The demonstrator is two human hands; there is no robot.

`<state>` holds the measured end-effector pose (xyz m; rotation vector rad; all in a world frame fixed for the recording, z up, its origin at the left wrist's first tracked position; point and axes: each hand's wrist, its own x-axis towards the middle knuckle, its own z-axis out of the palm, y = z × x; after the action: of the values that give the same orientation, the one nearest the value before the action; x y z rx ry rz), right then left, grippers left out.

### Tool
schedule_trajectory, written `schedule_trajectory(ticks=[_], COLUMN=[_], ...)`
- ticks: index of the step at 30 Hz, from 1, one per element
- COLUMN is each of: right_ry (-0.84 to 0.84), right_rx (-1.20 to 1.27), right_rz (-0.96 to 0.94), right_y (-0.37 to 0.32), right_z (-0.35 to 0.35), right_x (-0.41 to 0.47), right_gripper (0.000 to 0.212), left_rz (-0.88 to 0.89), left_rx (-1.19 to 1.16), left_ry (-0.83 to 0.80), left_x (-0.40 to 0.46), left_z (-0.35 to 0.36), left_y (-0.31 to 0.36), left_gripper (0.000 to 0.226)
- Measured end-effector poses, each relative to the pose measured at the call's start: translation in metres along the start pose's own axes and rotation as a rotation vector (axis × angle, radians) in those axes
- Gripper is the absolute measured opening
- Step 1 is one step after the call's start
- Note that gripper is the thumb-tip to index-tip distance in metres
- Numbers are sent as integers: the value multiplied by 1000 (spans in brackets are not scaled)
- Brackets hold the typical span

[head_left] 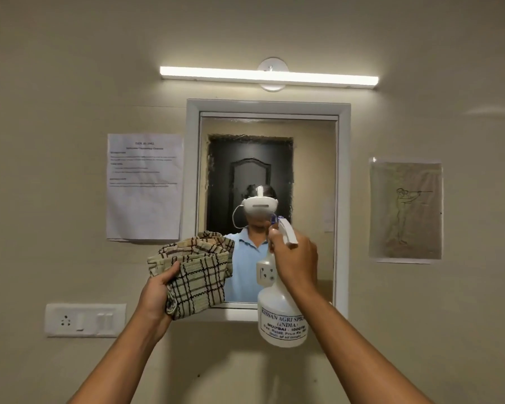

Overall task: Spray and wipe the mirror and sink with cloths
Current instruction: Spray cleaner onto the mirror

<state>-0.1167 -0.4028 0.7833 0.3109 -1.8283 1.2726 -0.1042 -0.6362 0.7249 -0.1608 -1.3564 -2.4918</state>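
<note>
A white-framed mirror [312,170] hangs on the beige wall straight ahead and reflects a person and a dark door. My right hand [296,262] grips the neck and trigger of a white spray bottle [280,313], raised in front of the mirror's lower half with its nozzle toward the glass. My left hand [155,295] holds a bunched beige cloth with dark checks [196,272] at the mirror's lower left corner. The sink is out of view.
A lit tube light [268,75] is mounted above the mirror. A printed paper sheet [145,186] is taped to the wall on the left and a sketch [405,211] on the right. A white switch and socket plate [85,320] sits low left.
</note>
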Motion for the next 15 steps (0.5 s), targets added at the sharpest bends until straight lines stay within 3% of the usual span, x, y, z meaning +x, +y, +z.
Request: schedule_trajectory(ticks=[10, 15], right_ry=[-173, -167], right_rx=[87, 51], right_rz=[-66, -80], right_y=[-43, -32], right_z=[82, 87], right_x=[-50, -63], right_gripper=[28, 32], left_rz=[34, 47], left_rx=[43, 19], left_ry=[63, 44], left_x=[-19, -22], left_z=[-65, -71], left_y=[28, 26], left_gripper=[40, 43])
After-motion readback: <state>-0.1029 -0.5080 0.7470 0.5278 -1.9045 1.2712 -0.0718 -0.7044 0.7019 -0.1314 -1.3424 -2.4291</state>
